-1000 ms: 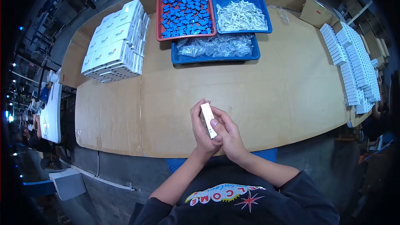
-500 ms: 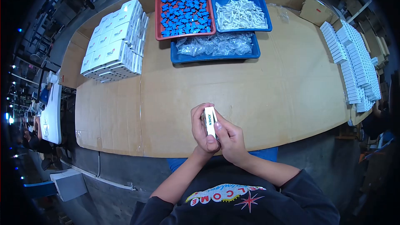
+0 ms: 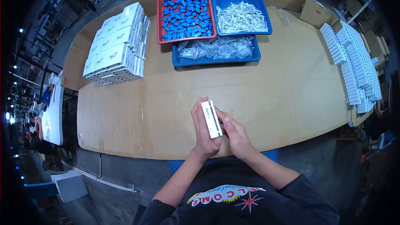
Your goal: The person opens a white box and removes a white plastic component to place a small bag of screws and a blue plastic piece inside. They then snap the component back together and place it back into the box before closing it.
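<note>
A small white box (image 3: 211, 119) with dark lettering and a dark stripe along one side stands tilted between my hands, above the cardboard near the table's front edge. Wrapped round its left side is my left hand (image 3: 203, 132), with the thumb low by the box's near end. My right hand (image 3: 236, 135) is at the box's right side, its fingers reaching behind it and its thumb raised off the face. The fingertips of my right hand are partly hidden by the box.
A red tray (image 3: 159, 21) holds blue parts, and a blue tray (image 3: 268, 17) holds white pieces. Clear plastic bags lie in a lower blue tray (image 3: 216, 61). White boxes (image 3: 110, 50) are stacked at left, more small boxes (image 3: 354, 62) at right. A person (image 3: 39, 141) is at far left.
The box has turned to show more of its side stripe. My right thumb has lifted off the box, and my right hand has opened a little and moved right.
</note>
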Available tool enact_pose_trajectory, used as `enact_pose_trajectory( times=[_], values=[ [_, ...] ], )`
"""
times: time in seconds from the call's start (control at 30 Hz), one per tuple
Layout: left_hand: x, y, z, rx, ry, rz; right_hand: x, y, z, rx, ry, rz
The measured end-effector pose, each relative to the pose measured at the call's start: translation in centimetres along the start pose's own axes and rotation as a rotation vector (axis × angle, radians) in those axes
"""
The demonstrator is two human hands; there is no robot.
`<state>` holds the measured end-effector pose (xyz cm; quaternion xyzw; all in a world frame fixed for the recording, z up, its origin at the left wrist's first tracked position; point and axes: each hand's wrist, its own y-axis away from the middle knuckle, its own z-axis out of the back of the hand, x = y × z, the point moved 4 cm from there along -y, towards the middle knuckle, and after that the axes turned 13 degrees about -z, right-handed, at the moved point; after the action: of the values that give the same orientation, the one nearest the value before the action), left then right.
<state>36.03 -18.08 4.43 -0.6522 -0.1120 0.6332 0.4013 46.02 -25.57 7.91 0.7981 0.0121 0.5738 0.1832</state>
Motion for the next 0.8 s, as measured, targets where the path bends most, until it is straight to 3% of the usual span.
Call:
enact_pose_trajectory(
  times=[0.03,0.13,0.23,0.37,0.67,0.8],
  values=[
    [0.5,0.6,0.0,-0.006,0.093,0.118,0.0,0.1,0.5,0.017,-0.008,-0.046],
    [0.5,1.0,-0.3,-0.034,0.414,0.365,0.3,0.3,1.9,-0.085,0.612,0.143],
    [-0.5,0.3,-0.6,-0.056,0.557,0.609,2.1,0.7,2.2,-0.145,0.787,0.459],
    [-1.7,1.4,-2.2,0.006,0.782,0.963,1.7,0.3,3.6,-0.052,0.994,0.609],
    [-1.9,2.2,-2.6,-0.039,0.881,1.022,0.1,-0.3,3.5,-0.199,0.888,0.96],
    [-1.1,3.2,-2.2,-0.045,0.842,1.06,-1.0,-0.7,3.6,-0.166,0.822,0.943]
  ],
)
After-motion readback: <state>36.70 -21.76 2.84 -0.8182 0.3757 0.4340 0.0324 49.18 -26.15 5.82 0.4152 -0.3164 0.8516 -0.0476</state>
